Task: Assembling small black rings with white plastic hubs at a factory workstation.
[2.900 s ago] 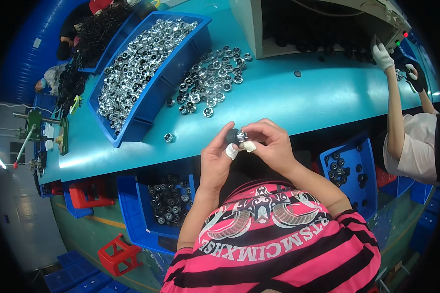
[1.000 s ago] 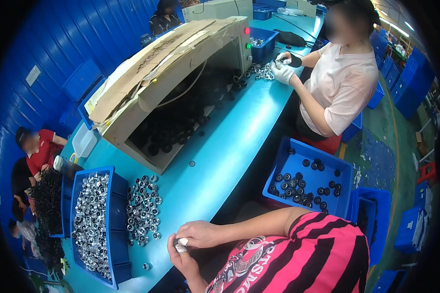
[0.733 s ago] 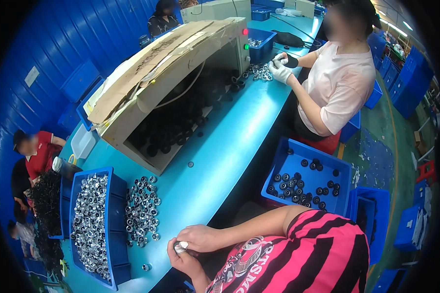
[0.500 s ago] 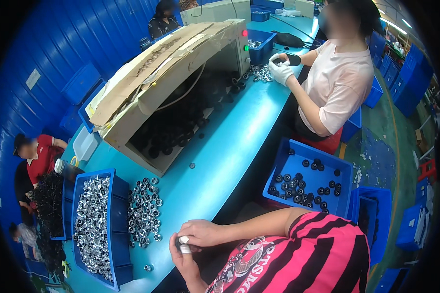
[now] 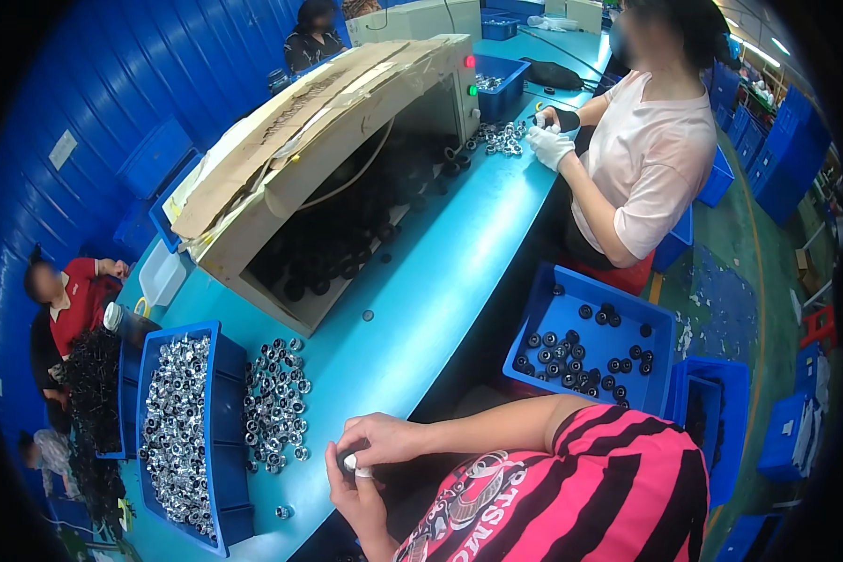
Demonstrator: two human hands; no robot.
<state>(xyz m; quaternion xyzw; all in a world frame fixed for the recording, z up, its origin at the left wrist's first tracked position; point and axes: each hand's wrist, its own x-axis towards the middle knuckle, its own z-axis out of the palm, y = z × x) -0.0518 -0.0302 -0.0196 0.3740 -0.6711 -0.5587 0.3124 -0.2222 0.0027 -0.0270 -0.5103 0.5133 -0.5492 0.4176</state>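
Close to the bench edge at the bottom centre, my left hand and my right hand are together, fingers closed round a small dark round part. Most of that part is hidden by the fingers. White wrapping shows at the thumbs. Just left of my hands, loose shiny silver ring-like parts lie spread on the turquoise bench. One silver part lies apart, nearer the edge. A blue bin beside them is heaped with more of the same.
A cardboard-topped box machine stands on the bench, dark round parts inside its opening. To my right, a blue tray contains black wheel-like parts. Beyond it, a co-worker in white gloves handles a part. Another person in red is at far left.
My hands have shifted slightly, the fingers turning around the dark part. The gloved co-worker's hands moved a little right, and the person in red raised a hand.
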